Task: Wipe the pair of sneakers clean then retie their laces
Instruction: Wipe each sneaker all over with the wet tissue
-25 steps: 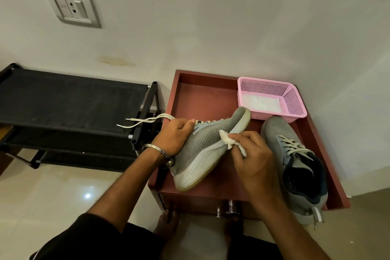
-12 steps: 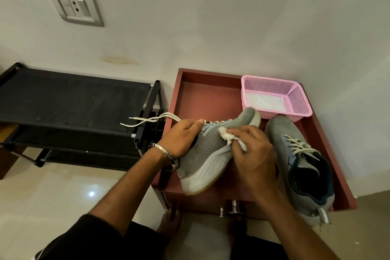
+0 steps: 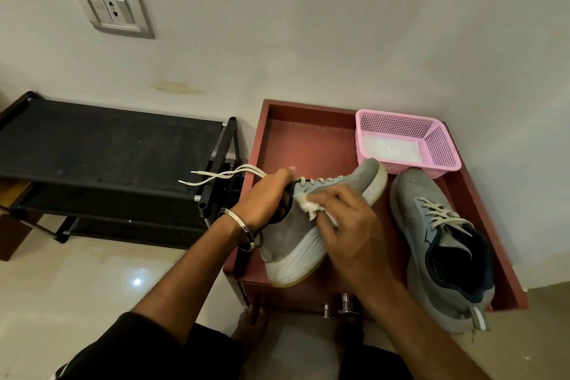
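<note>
My left hand (image 3: 263,199) grips a grey sneaker (image 3: 294,244) at its collar, holding it tilted on its side above the red-brown tray (image 3: 311,145). Its loose cream laces (image 3: 222,177) trail out to the left. My right hand (image 3: 348,227) pinches a white wipe (image 3: 308,206) against the side of that sneaker near the collar. The second grey sneaker (image 3: 438,244) lies flat in the tray at the right, laces threaded and untied, heel hanging over the front edge.
A pink mesh basket (image 3: 438,148) with white wipes inside stands at the tray's back right corner. A black shoe rack (image 3: 101,148) stands at the left against the wall. A wall socket (image 3: 112,8) is above it. My bare feet rest on the tiled floor below the tray.
My right hand has slid the wipe along the sneaker's side from the toe area back toward the collar. My left hand keeps its grip on the shoe.
</note>
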`<state>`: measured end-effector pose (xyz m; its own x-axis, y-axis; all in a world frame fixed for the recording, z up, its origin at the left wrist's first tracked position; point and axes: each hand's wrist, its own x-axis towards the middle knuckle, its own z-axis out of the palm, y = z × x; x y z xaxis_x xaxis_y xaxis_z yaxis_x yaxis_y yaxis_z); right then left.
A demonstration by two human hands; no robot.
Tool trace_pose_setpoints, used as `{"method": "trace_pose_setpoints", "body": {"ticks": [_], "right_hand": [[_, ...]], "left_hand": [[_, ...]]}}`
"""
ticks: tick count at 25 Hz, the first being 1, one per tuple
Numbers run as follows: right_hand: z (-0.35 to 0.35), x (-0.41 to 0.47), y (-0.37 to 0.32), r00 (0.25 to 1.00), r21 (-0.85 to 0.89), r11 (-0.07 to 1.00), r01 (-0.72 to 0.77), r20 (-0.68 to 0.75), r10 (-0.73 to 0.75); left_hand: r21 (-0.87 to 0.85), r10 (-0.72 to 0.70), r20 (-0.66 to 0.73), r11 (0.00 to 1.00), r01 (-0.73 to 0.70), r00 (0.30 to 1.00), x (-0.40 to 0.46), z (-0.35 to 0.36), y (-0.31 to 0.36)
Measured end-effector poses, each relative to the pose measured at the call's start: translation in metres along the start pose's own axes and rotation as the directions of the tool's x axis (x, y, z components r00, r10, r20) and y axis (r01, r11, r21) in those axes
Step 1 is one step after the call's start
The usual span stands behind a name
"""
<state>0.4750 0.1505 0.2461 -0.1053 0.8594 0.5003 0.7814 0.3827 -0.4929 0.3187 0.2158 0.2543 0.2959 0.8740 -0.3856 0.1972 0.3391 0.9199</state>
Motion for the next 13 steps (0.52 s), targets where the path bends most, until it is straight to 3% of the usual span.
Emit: {"method": "trace_pose_setpoints", "body": {"ticks": [3,4,8,11,13], "right_hand": [[0.011,-0.015,-0.027,0.946,0.056,0.965,0.257,0.191,-0.263],[0.009,-0.011,-0.026,0.941,0.046,0.963,0.266,0.202,-0.270],[0.002,0.005,-0.004,0.996,-0.003,0.996,0.085,0.028,-0.085],[0.012,-0.012,-0.026,0.949,0.047,0.963,0.266,0.163,-0.270],[0.008,-0.009,-0.020,0.943,0.031,0.956,0.292,0.155,-0.294]], "left_hand": [[-0.038,0.002,0.075,0.999,0.001,0.997,-0.001,0.000,0.000],[-0.051,0.001,0.070,0.999,0.002,0.998,-0.002,0.000,0.000],[-0.132,0.000,0.101,0.991,0.014,0.995,-0.007,0.003,0.006],[-0.112,-0.003,0.074,0.994,0.012,0.997,-0.007,0.002,0.005],[-0.094,-0.015,0.076,0.995,0.022,0.997,-0.010,0.002,0.005]]}}
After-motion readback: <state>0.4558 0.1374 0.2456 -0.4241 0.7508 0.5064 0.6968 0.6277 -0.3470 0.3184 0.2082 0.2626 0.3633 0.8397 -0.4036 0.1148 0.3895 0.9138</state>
